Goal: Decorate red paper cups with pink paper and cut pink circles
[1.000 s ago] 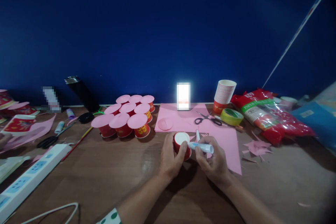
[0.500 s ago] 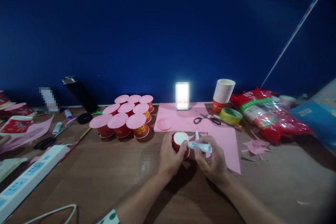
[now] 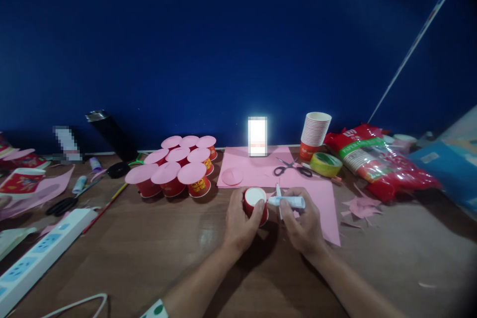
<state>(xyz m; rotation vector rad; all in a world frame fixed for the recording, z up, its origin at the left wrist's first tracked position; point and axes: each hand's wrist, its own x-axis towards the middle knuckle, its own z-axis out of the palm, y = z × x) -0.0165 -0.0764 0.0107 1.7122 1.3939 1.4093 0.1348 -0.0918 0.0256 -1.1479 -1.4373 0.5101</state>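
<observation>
Left fingers around a red cup, partly out of sight.

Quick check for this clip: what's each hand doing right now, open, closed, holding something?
Left hand: closed around a red paper cup.
Right hand: closed on a white pen-shaped tube, tip toward the cup.
</observation>
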